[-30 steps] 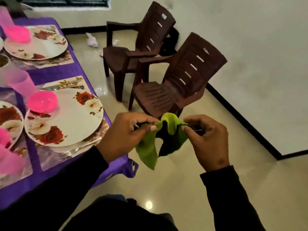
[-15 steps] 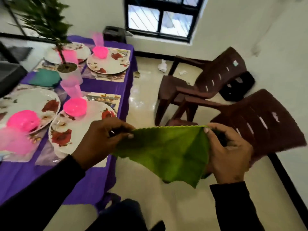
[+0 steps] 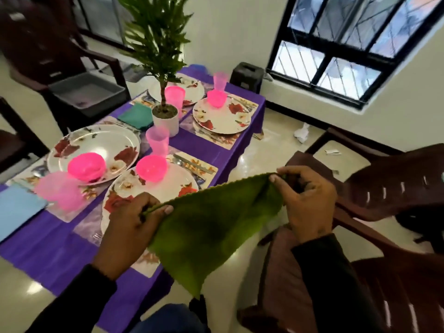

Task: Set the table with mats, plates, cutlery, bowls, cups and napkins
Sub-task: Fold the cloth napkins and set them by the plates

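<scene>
Green napkin stretched between my two hands, beside the set table.

My left hand [image 3: 127,227] pinches one top corner of the green napkin [image 3: 206,227] and my right hand [image 3: 307,203] pinches the other, fingers curled, so its top edge is taut and the rest hangs to a point over the floor. The nearest plate [image 3: 173,193] lies just beyond my left hand on the purple tablecloth [image 3: 43,258], carrying a pink bowl [image 3: 151,168]; a pink cup [image 3: 157,140] stands behind it.
</scene>
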Available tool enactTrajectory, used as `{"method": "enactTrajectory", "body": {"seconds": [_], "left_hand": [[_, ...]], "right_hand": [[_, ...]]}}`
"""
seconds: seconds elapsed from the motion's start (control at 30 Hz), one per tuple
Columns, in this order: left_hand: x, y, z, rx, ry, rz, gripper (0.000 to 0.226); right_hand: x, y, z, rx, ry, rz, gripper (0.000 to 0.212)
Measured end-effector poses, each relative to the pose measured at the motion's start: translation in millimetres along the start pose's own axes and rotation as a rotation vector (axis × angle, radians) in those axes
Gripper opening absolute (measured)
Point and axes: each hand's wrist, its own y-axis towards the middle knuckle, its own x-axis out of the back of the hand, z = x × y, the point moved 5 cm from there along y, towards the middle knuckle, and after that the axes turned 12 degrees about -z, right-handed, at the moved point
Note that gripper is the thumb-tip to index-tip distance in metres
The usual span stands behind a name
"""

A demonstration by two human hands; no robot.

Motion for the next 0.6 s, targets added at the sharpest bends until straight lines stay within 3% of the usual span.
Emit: {"method": "enactTrajectory", "body": {"seconds": [0.1,0.2,0.37,0.43,0.53,0.6], "left_hand": [[2,16,0,0.064,-0.002,-0.046,0.018],[3,22,9,0.097,-0.015,-0.035,0.023],[15,27,27,0.3,-0.17,-0.293,0.007],[17,27,33,0.372,-0.214,-0.42,0.013],[14,34,35,0.445,-0.321,-0.534,0.005],[10,44,33,0.468,-0.334,-0.563,0.019]], "right_hand": [[-21,29,-7,0.045,-0.013,0.055,0.011],[-46,55,-12,0.061,-0.015,0.112,0.011],[-96,87,-24,0.06,0.055,0.285,0.017],[-117,100,-37,-0.011,0.119,0.361,0.018],[-147,121,-51,-0.062,0.169,0.447,0.018],[-166,136,-55,-0.038,0.19,0.489,0.015]]}}
